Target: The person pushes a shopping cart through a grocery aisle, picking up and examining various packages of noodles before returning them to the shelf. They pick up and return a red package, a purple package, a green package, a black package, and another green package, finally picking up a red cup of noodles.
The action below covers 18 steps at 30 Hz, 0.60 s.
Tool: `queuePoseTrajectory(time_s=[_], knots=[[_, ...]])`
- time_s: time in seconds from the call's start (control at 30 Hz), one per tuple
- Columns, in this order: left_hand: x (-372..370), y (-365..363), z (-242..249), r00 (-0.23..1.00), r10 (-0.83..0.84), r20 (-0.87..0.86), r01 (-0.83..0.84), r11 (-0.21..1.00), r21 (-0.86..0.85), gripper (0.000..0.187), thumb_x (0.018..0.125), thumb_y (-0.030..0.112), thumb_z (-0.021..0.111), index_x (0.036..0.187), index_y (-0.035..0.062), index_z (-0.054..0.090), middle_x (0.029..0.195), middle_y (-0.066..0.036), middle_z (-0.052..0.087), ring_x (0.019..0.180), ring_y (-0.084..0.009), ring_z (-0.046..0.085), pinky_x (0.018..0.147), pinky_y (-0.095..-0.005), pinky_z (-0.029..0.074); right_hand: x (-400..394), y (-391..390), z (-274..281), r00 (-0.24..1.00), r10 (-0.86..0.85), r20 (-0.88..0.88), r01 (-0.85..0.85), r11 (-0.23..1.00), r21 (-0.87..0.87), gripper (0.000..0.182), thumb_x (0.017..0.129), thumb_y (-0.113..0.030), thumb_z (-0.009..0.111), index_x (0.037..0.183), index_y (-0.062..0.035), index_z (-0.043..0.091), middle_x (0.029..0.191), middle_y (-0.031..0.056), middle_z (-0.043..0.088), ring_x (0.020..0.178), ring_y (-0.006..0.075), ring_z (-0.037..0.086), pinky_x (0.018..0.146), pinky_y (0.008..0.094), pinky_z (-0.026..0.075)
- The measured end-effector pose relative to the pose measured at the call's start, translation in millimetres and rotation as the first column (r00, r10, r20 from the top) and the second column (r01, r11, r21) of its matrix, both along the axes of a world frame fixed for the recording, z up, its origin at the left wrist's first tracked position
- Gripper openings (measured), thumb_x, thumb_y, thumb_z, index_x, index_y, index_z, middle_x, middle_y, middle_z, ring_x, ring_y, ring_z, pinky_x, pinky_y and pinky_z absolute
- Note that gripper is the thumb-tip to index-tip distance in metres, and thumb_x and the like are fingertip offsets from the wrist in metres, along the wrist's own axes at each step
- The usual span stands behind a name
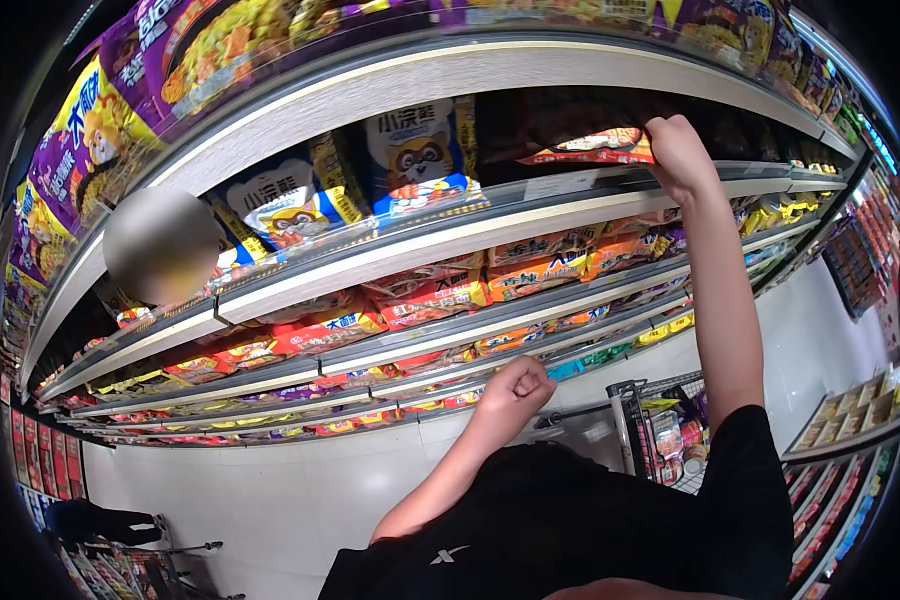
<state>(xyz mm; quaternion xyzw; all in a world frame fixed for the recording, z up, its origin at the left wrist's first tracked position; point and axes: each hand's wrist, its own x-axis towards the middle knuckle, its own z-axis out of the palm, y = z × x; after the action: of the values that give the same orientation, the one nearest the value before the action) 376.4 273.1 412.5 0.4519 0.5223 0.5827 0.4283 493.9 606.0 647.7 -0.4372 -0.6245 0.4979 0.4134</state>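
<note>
You are reaching your right hand point(678, 152) up to a high shelf point(530, 215) of the store rack, where it is gripping a red and orange snack packet point(598, 146) at its right end; the fingers are curling over the packet's edge, and the packet is lying flat on the shelf, just behind the shelf's front rail. Your left hand point(515, 385) is hovering lower and nearer to you, in front of the lower shelves; it is closed into a loose fist, and whether it is holding anything cannot be determined from this view. To the left of the held packet, on the same shelf, blue and yellow bags printed with a raccoon figure point(415, 155) are standing upright. On the shelf above, purple and yellow bags point(90, 140) are leaning forward. On the shelves below, rows of red and orange packets point(440, 295) are lying in line. A shopping cart point(660, 430) is standing near you, below your right arm, and it is carrying several packaged goods. A white floor point(300, 500) is extending along the aisle.
</note>
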Motion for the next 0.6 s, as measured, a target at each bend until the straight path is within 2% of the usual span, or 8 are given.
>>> queuePoseTrajectory(time_s=[0.1,0.17,0.23,0.27,0.37,0.43,0.57,0.6], knots=[[-10,2,-26,0.997,-0.057,0.058,0.053,0.997,0.055,0.015,0.100,0.004,0.075,0.096,0.0053,0.060,0.077,0.005,0.050,0.071,-0.0028,0.045,0.065,-0.0219,0.039,-13,56,-25,0.984,-0.015,0.176,0.013,1.000,0.014,0.023,0.105,-0.010,0.059,0.112,0.0109,0.065,0.099,0.0123,0.067,0.075,0.0140,0.057,0.069,0.0303,0.051],[-13,-1,-21,1.000,-0.013,0.013,0.011,0.993,0.120,0.015,0.101,0.006,0.074,0.097,0.0054,0.060,0.077,0.004,0.052,0.073,-0.0047,0.050,0.070,-0.0233,0.045,-46,-9,-3,0.998,-0.017,-0.060,0.022,0.996,0.085,0.030,0.105,-0.011,0.063,0.121,0.0144,0.068,0.107,0.0147,0.072,0.076,0.0124,0.055,0.071,0.0291,0.050],[-22,-3,-27,0.998,-0.068,-0.004,0.068,0.998,-0.008,0.016,0.103,0.011,0.073,0.096,0.0062,0.060,0.077,0.004,0.054,0.075,-0.0062,0.053,0.075,-0.0249,0.049,-47,-5,2,0.817,-0.002,0.576,-0.051,0.996,0.076,0.036,0.107,-0.018,0.065,0.134,0.0056,0.069,0.121,0.0152,0.075,0.090,0.0159,0.063,0.085,0.0305,0.053],[-27,-4,-24,0.992,-0.119,0.051,0.124,0.986,-0.110,0.014,0.102,0.009,0.073,0.094,0.0091,0.061,0.077,0.007,0.052,0.072,-0.0024,0.049,0.068,-0.0224,0.041,-40,34,-26,0.747,-0.115,0.655,-0.247,0.867,0.433,0.035,0.107,-0.027,0.064,0.134,-0.0051,0.073,0.132,0.0164,0.074,0.110,0.0269,0.070,0.099,0.0356,0.052],[-36,-4,-32,0.971,-0.217,0.102,0.228,0.966,-0.119,0.015,0.102,0.011,0.073,0.094,0.0100,0.061,0.074,0.007,0.052,0.071,-0.0026,0.050,0.067,-0.0228,0.041,-54,7,-16,0.748,-0.345,0.567,-0.374,0.488,0.789,0.035,0.106,-0.033,0.063,0.133,-0.0121,0.073,0.136,0.0180,0.071,0.121,0.0394,0.068,0.104,0.0431,0.053],[-39,1,-27,0.951,-0.301,0.077,0.310,0.935,-0.171,0.014,0.102,0.012,0.073,0.095,0.0095,0.062,0.074,0.007,0.053,0.071,-0.0034,0.050,0.068,-0.0238,0.041,-55,7,-19,0.691,-0.419,0.589,-0.441,0.401,0.803,0.036,0.102,-0.031,0.066,0.130,-0.0101,0.074,0.130,0.0201,0.072,0.119,0.0431,0.067,0.101,0.0474,0.054],[-29,20,-26,0.893,-0.448,-0.049,0.427,0.875,-0.228,0.015,0.103,0.017,0.072,0.096,0.0066,0.064,0.074,0.004,0.056,0.072,-0.0058,0.051,0.070,-0.0262,0.044,-45,-45,10,0.436,-0.346,0.831,-0.166,0.876,0.452,0.034,0.095,-0.023,0.071,0.123,-0.0047,0.075,0.116,0.0264,0.074,0.102,0.0391,0.072,0.087,0.0441,0.057],[-26,24,-30,0.874,-0.484,-0.041,0.459,0.850,-0.258,0.015,0.103,0.018,0.073,0.098,0.0061,0.065,0.076,0.003,0.058,0.075,-0.0077,0.054,0.074,-0.0273,0.046,-39,-69,22,0.444,-0.410,0.797,-0.110,0.858,0.503,0.030,0.093,-0.019,0.071,0.118,-0.0024,0.075,0.112,0.0271,0.074,0.093,0.0356,0.073,0.080,0.0409,0.057]])
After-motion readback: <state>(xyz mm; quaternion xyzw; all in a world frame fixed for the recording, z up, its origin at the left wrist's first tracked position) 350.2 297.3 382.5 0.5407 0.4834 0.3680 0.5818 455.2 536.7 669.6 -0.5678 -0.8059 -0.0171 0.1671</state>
